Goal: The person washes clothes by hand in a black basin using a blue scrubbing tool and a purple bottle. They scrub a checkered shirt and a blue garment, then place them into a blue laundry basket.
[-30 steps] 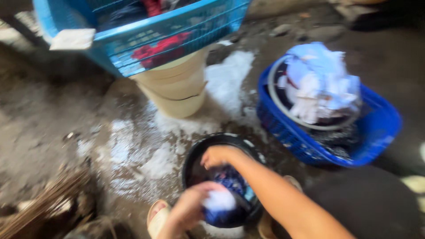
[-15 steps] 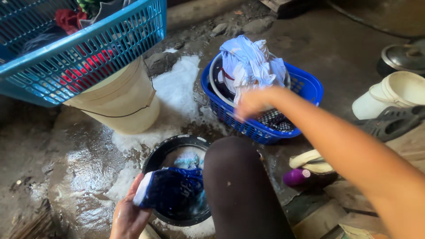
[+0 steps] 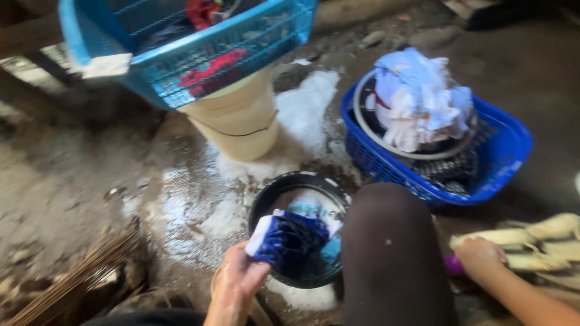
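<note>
Right hand [image 3: 480,256] has dropped from the white heap to a purple thing, grip unclear.
Left hand [image 3: 238,279] clenches wet blue-and-white cloth [image 3: 289,237] above round black plastic basin [image 3: 275,202]; washing midway, suds remaining.

A wet dark blue cloth [image 3: 289,238] with a white edge is bunched up and lifted over the rim of a round black basin [image 3: 275,199], gripped at its left end. The basin sits on the wet, soapy ground and holds more pale blue and white laundry inside.
</note>
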